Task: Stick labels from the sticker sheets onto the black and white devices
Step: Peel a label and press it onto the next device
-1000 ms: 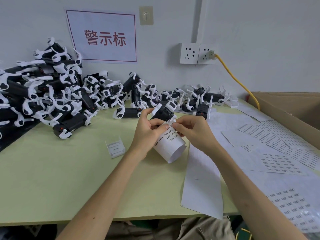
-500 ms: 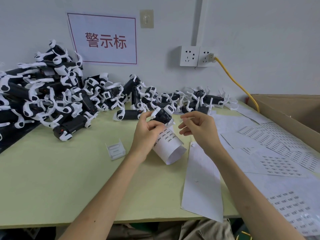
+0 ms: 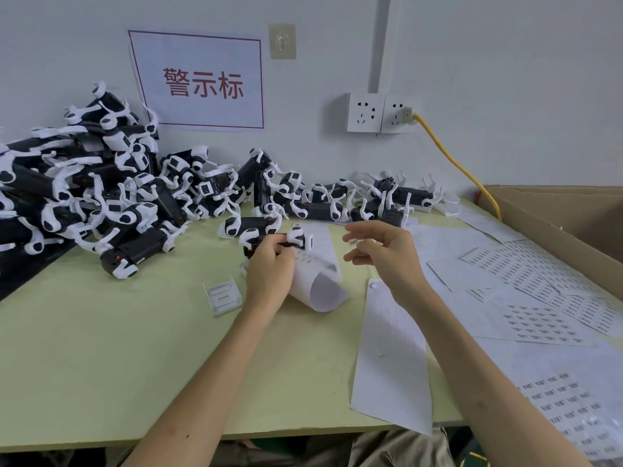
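The left hand [image 3: 269,269] grips 1 device [image 3: 294,239] and a curled sticker sheet [image 3: 320,286] above the middle of the tabletop [image 3: 101,348]. Just beside it, the right hand [image 3: 384,256] pinches a small, blurred label [image 3: 353,242]. A heap [image 3: 101,197] of devices lines the far edge.

Devices [image 3: 145,247]: pile too tangled to count, +1 device [image 3: 296,239] in left hand [image 3: 269,274]. 2 hands incl. right hand [image 3: 387,254]. 2 wall sockets [image 3: 365,112], 1 sign [image 3: 199,82], 1 yellow cable [image 3: 465,170], 1 cardboard box [image 3: 556,210].
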